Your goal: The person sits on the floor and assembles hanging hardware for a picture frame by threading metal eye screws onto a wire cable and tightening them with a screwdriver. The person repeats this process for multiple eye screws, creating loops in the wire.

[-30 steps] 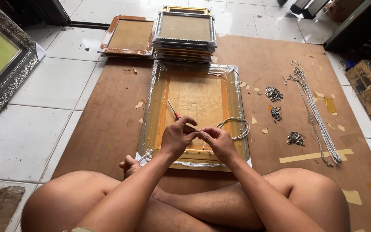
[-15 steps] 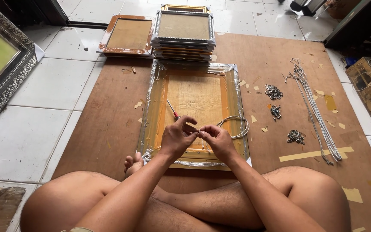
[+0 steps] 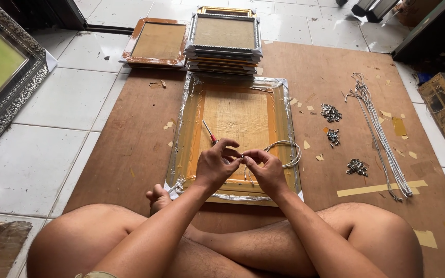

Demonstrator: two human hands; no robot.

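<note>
Just above your crossed legs, your left hand (image 3: 216, 166) and right hand (image 3: 268, 170) meet fingertip to fingertip over the near edge of the plastic-wrapped picture frame (image 3: 235, 135), which lies face down on the brown hardboard sheet (image 3: 130, 149). Both hands are pinched together on a small metal piece where the white cord (image 3: 284, 152) ends; what the piece is, the view is too small to tell. The left hand also clamps a red-handled screwdriver (image 3: 208, 132), its tip slanting away over the frame's back. The cord loops to the right across the frame. Further right on the sheet lie three little heaps of metal hangers (image 3: 356, 166) and a bundle of white cords (image 3: 379, 131). Beyond the frame stands a stack of frames (image 3: 225, 41), with an orange-brown frame (image 3: 158, 42) beside it on the tiled floor (image 3: 52, 118).
</note>
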